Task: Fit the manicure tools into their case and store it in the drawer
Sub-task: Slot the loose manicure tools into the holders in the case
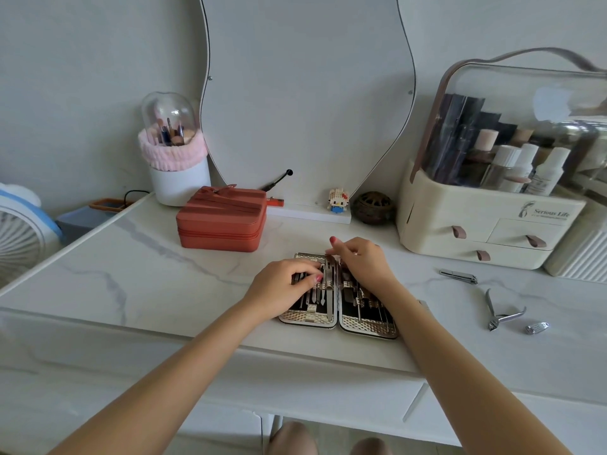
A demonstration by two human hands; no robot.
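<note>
An open manicure case [368, 326] with a woven silver rim lies flat near the front edge of the marble dressing table. Several metal tools sit in its black straps. My left hand [282, 287] rests on the case's left half with fingers curled over the tools there. My right hand [363, 264] is over the top of the right half and pinches a long thin metal tool [329, 290] that lies along the hinge. To the right lie a nail clipper [459, 276], cuticle nippers [501, 311] and a small clipper [536, 328].
A red zipped box [221, 218] stands behind the case on the left. A cream cosmetics organiser [476, 224] with small drawers fills the back right. A brush holder [175, 159], mirror [305, 93], small figure [338, 200] and round ornament [374, 207] line the back. Table drawers [328, 399] sit below the front edge.
</note>
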